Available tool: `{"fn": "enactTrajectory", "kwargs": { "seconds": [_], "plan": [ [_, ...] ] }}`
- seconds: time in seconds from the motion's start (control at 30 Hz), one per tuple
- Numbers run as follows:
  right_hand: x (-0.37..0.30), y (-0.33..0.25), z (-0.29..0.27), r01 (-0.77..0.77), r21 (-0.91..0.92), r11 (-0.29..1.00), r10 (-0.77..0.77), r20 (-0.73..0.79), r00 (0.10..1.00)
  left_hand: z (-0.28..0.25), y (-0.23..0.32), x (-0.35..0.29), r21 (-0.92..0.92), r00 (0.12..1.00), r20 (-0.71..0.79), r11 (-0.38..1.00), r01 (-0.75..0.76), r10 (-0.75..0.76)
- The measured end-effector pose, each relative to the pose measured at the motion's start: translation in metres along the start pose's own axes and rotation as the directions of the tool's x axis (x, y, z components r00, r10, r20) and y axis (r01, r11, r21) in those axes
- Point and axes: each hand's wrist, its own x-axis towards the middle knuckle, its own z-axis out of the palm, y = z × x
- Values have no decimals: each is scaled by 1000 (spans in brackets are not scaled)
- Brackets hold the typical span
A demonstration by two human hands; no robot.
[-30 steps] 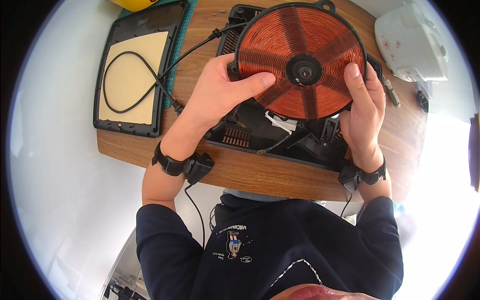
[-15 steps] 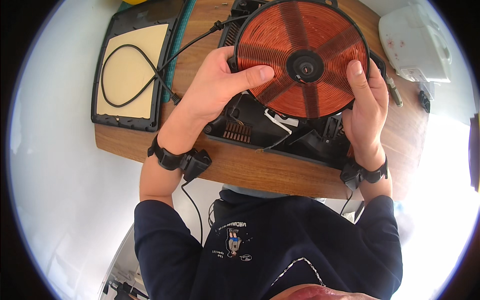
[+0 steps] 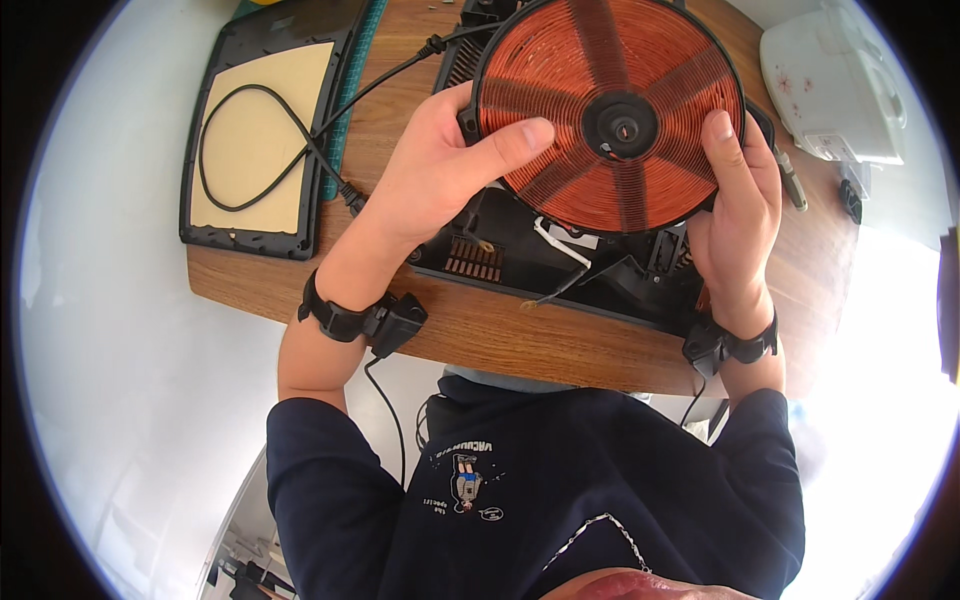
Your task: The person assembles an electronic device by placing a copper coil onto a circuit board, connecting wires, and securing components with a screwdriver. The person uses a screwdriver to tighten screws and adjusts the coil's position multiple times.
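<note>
A round copper induction coil (image 3: 640, 185) with a black rim and dark spokes is held between my two hands. My left hand (image 3: 440, 165) grips its left edge, thumb lying over the windings. On the opposite edge, my right hand (image 3: 738, 195) is closed the same way, thumb on top and fingers partly hidden beneath. Under the coil lies the black open housing (image 3: 625, 290) of an induction cooker, mostly covered by it. From below the coil hangs a white-sleeved wire (image 3: 560, 245) with a ring terminal at its end, near the housing's front edge.
At the left, a black-framed panel (image 3: 255, 230) with a cream sheet rests partly on a green cutting mat (image 3: 345, 120). A black power cord (image 3: 290, 112) loops over it. To the right are a white appliance (image 3: 830, 85), a grey-handled tool (image 3: 793, 182) and a small black object (image 3: 850, 200).
The coil has shifted slightly to the right and turned a little, both hands moving along with it. The hanging wire's end has also moved a bit to the right.
</note>
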Motion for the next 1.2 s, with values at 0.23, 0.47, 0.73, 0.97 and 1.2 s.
{"fn": "enactTrajectory", "kwargs": {
  "seconds": [0.23, 0.47, 0.73, 0.97, 1.2],
  "plan": [
    [2, -3, 9, -26, 27, 999, 28, -82, 996, 1, 0, 0, -144, 998, -18, 988, 49, -52],
    [4, -4, 5, -96, 58, 994, 102, -116, 988, -1, -1, 0, -108, 998, 31, 992, 66, -63],
    [6, -4, 5, -65, 39, 997, 68, -95, 993, 1, 0, 0, -123, 999, 23, 992, 38, -35],
    [6, -1, 1, -53, 41, 998, 56, -89, 994, 0, 1, -3, -38, 999, 29, 999, 29, -28],
    [4, 0, -1, -38, 19, 999, 39, -72, 997, -1, 0, -3, 24, 999, 35, 999, 21, -22]
  ]
}}
